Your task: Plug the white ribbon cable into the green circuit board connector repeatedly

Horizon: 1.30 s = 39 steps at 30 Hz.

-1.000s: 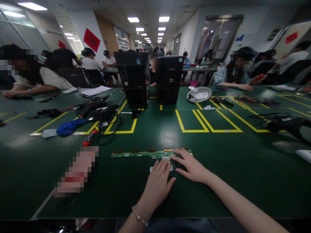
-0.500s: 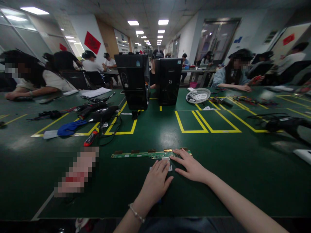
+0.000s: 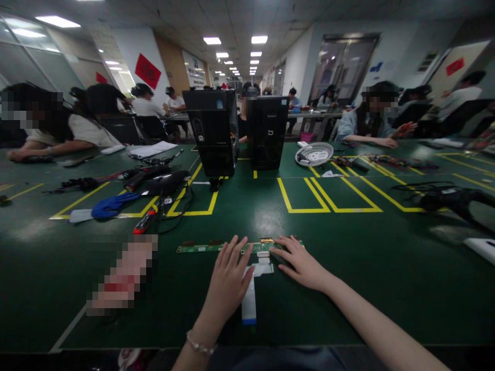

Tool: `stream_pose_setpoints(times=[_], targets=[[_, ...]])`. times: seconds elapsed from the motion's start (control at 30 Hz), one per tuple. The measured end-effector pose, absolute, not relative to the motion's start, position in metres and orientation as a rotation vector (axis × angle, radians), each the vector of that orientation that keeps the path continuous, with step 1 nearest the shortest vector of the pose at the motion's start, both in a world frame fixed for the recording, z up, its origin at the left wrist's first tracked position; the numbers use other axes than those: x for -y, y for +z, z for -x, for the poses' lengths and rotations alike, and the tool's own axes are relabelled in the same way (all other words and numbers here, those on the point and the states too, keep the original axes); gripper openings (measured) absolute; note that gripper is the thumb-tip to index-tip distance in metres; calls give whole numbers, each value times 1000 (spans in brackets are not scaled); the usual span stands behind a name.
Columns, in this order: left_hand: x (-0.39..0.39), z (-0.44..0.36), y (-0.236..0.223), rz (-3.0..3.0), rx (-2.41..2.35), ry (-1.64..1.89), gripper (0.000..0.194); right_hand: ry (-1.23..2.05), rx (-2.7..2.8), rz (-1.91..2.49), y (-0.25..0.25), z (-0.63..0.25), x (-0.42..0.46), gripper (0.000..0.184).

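Observation:
A long, narrow green circuit board [image 3: 201, 248] lies across the green table in front of me. A white flat ribbon cable [image 3: 250, 296] with a blue end runs from the board's middle toward me. My left hand [image 3: 227, 281] lies flat with fingers stretched out, its fingertips on the board and its side against the cable. My right hand [image 3: 299, 263] rests palm down on the board's right end, fingers spread, beside the cable's connector.
A red-handled screwdriver [image 3: 144, 221], black cables and a blue cloth [image 3: 110, 204] lie to the left. Two black computer towers [image 3: 214, 131] stand behind, a white fan grille [image 3: 314, 153] to their right. Other people sit round the table. Yellow tape [image 3: 309, 198] marks boxes.
My left hand has slid left and forward onto the board, uncovering the white ribbon cable it lay over. My right hand has stayed on the board's right end.

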<state>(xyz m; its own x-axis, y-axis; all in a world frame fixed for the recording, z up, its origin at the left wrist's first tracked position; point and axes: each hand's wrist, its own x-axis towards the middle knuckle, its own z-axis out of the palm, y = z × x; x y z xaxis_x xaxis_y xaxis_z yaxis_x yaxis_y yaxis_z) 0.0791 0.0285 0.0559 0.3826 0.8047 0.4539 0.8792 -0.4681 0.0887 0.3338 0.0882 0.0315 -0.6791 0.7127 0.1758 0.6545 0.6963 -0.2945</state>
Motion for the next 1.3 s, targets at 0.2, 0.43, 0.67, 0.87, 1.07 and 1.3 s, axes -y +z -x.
stream_pose_setpoints(times=[0.2,0.43,0.67,0.87,1.07,1.3], targets=[[-9,-25,30,2402,1607,-725,37,406,2622,958,40,-326,-83,37],[0,-6,10,2492,1662,-720,31,581,2695,928,45,-321,-83,44],[-5,-13,14,2561,1680,-704,32,592,2734,961,45,-321,-82,46],[-5,-12,15,2557,1708,-714,32,589,2749,955,47,-322,-82,50],[-4,-12,16,2559,1732,-722,32,646,2809,927,54,-329,-83,63],[-3,-13,15,2538,1734,-739,33,665,2840,1145,61,-353,-73,67]])
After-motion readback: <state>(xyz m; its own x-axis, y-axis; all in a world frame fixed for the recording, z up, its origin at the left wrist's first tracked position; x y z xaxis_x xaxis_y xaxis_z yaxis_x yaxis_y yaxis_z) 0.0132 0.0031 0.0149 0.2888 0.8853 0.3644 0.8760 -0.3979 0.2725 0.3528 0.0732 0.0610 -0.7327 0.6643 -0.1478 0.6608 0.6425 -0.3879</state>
